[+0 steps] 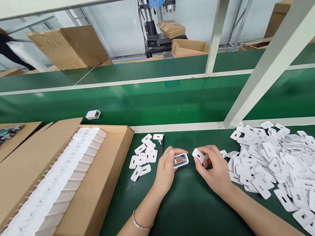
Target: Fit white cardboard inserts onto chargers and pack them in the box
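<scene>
My left hand (166, 169) grips a small white housing (180, 160) whose open end shows a circuit board inside. Just to its right, my right hand (213, 168) pinches a small white plastic cover plate (198, 155) between thumb and fingers, a short gap from the housing. Both hands hover over the green work mat (188, 211). A silver bracelet sits on my left wrist.
A big heap of white cover plates (284, 166) lies at the right, a smaller group (144, 157) left of my hands beside black tweezers (161, 144). A cardboard box (79, 207) holds a row of white housings. One finished unit (93, 114) rests on the green conveyor belt (172, 100).
</scene>
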A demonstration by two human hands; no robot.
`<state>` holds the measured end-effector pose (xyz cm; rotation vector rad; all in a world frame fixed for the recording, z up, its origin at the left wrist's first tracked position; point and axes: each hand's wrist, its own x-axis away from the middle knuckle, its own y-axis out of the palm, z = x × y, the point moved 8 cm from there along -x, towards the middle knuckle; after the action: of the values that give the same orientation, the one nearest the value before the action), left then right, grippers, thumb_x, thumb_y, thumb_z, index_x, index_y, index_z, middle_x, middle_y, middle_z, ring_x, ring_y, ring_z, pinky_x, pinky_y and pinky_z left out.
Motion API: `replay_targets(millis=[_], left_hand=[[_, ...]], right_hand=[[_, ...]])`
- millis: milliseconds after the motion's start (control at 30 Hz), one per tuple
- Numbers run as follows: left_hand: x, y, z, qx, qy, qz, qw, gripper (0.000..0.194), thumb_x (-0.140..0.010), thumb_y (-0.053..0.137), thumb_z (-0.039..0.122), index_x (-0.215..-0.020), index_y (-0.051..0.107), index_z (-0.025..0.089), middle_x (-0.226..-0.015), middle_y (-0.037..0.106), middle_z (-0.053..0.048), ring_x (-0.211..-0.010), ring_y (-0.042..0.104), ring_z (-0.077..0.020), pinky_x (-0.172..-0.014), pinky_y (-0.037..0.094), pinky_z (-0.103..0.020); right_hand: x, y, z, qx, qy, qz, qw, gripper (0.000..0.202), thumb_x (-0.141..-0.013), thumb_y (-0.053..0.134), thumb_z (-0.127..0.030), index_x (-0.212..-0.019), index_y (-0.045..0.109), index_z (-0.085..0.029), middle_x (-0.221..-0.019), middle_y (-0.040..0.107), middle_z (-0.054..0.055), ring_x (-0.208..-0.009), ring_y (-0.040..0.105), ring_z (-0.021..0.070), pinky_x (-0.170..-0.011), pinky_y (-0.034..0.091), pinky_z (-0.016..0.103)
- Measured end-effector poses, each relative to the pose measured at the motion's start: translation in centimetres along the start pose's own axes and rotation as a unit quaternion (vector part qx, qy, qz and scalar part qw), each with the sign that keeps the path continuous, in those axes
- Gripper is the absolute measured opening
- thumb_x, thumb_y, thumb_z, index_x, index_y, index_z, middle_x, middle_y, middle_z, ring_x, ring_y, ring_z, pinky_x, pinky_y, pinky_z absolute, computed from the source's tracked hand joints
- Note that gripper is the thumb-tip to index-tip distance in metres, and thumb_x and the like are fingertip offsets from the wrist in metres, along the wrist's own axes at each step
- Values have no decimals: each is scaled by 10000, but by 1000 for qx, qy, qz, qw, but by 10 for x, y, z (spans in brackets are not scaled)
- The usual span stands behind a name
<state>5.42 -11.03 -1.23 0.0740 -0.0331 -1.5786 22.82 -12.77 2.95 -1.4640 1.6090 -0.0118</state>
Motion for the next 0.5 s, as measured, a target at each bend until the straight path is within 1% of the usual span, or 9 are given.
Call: replay_targets(millis=[67,133,200,267,333,400,500], left_hand=[[0,1,-4,-29,-25,-6,999,632,-1030,403,659,-930,796,173,-991,628,-82,-795,609,-185,-599,470,-261],[1,5,-8,-58,-35,-23,997,626,-1058,348,621,-952,785,184,-994,642,-78,-863,617,-205,-646,481,-272],[3,9,-15,-59,-47,-44,996,643,-1074,286,607,-992,777,200,-986,636,-63,-868,602,-204,-669,480,-282],[5,14,-23,-44,-65,-71,994,663,-1082,233,602,-1029,766,212,-986,623,-50,-836,573,-191,-673,469,-287],[8,18,-26,-38,-74,-95,992,644,-1086,224,589,-1062,752,221,-996,610,-44,-807,540,-179,-658,445,-282],[9,21,-23,-51,-61,-119,990,547,-1082,295,554,-1101,735,229,-1033,608,-44,-813,528,-177,-647,425,-276],[9,22,-14,-67,-32,-141,987,349,-1047,436,435,-1216,674,244,-1150,615,-54,-892,557,-192,-684,438,-281]], right_hand=[[0,-3,-11,-41,-44,2,998,203,-1011,616,-185,-1204,609,-245,-1013,624,44,-657,580,121,-615,549,275],[1,-2,-20,-61,-92,-18,994,287,-1007,628,-164,-1277,606,-258,-1054,620,60,-754,629,148,-674,577,294],[4,3,-24,-70,-116,-45,990,349,-1009,632,-158,-1337,604,-272,-1102,609,73,-820,656,165,-715,597,310],[6,9,-23,-79,-118,-69,988,377,-1014,629,-157,-1368,611,-286,-1145,588,81,-861,669,171,-738,610,317],[7,12,-20,-90,-112,-86,986,392,-1018,626,-159,-1383,621,-301,-1180,564,82,-865,666,166,-741,612,319],[7,14,-18,-102,-103,-93,985,411,-1021,621,-159,-1400,625,-320,-1197,545,79,-831,643,154,-723,604,322],[5,15,-15,-126,-88,-101,983,437,-1031,605,-171,-1424,618,-361,-1214,522,69,-781,594,135,-688,579,316]])
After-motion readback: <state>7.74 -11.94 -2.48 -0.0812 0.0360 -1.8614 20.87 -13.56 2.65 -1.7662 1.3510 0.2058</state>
